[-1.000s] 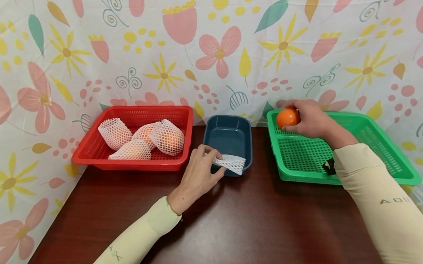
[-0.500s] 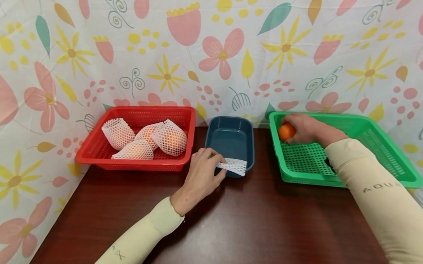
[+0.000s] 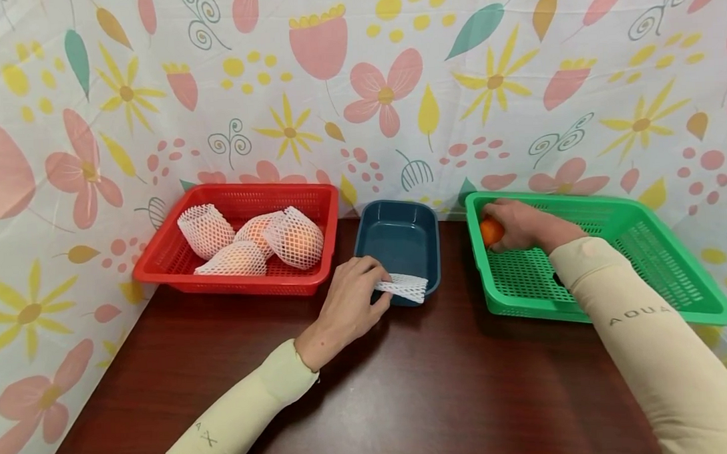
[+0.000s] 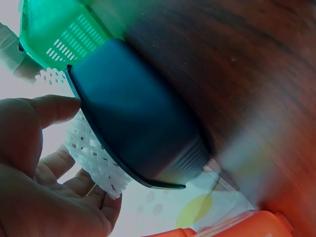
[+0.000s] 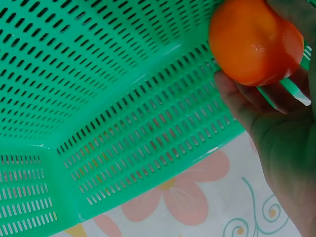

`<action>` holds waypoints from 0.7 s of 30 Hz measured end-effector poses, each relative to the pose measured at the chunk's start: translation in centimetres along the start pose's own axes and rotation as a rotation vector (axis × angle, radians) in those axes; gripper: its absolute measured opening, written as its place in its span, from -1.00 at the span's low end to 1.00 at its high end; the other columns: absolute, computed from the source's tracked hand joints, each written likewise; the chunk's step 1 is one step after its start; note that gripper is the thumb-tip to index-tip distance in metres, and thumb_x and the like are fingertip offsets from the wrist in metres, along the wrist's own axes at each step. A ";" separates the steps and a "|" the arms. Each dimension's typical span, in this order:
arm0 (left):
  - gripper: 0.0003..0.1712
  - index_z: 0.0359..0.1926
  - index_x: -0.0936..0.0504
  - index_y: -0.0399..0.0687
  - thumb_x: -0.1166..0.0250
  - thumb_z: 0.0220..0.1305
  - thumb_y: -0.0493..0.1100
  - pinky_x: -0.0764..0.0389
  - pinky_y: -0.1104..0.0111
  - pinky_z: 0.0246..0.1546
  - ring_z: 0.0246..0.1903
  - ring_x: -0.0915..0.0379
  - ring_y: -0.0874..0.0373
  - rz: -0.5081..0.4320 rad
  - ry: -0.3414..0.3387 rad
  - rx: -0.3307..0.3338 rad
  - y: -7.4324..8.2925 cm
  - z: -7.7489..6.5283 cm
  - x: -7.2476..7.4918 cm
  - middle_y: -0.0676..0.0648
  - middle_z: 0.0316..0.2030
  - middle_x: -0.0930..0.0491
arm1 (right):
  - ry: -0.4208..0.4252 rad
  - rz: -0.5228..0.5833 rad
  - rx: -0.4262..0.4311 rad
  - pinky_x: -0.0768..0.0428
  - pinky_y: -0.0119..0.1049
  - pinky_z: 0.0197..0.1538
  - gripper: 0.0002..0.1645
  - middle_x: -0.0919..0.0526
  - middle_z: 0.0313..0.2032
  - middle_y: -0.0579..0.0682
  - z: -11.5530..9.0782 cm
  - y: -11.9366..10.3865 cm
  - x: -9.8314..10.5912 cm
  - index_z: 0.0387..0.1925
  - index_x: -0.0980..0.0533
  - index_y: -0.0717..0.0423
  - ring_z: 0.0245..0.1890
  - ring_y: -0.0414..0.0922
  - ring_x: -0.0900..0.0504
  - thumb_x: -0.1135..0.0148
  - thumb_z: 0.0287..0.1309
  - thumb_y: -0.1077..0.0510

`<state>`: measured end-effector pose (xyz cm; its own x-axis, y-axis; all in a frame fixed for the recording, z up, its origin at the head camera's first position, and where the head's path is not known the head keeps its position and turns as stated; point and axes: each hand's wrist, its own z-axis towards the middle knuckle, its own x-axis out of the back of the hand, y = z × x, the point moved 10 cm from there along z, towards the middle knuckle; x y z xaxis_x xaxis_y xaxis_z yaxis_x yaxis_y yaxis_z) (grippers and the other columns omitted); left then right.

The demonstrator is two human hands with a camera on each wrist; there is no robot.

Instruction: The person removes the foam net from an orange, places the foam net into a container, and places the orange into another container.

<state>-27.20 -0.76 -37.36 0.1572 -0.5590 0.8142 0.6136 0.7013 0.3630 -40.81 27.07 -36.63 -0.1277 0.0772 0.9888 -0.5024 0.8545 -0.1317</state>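
Red basket (image 3: 233,283) first, over by the table's (image 3: 441,384) back left corner: four fruits in white foam nets (image 3: 302,241) bunched in there, spilling no further than the rim.

Next along, the left hand (image 3: 349,301) reaches up to a small blue tray (image 3: 395,239). From the head view you get the tray's inside; the left wrist view gives you its smooth outer wall and ribbed corner, plus the thumb next to the rim and the fingers behind a loose white net (image 3: 409,287). That net lies across the tray's near end, running from between thumb and fingers toward the near right corner. Loose pinch, honestly, thumb and fingertips a little apart with just the net between. Can't tell if the thumb presses the rim too.

Far right is the green basket (image 3: 521,275). Head view only shows a bit of the orange fruit (image 5: 254,44), down inside the far left corner; the right wrist view shows most of its glossy side. It sits out at the fingertips of the right hand (image 3: 516,225), which curl around it about a fruit's width apart. Whether it touches the basket's floor, no idea.
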 end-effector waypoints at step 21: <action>-0.72 0.02 -0.71 0.07 -0.48 0.31 -0.07 -0.34 0.04 0.29 0.07 -0.48 0.10 0.017 -0.021 0.022 0.0 -0.1 -0.4 0.07 -0.03 -0.68 | 0.014 -0.007 -0.042 -0.65 0.17 -0.04 -0.32 -0.42 0.06 0.37 -0.4 1.0 -1.2 0.11 -0.49 0.32 -0.12 0.21 -0.52 -0.60 -0.01 0.17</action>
<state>-27.15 -0.61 -37.72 0.1512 -0.5380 0.8293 0.5940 0.7200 0.3588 -40.79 28.00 -37.92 -0.1120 0.0777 0.9907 -0.4670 0.8759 -0.1215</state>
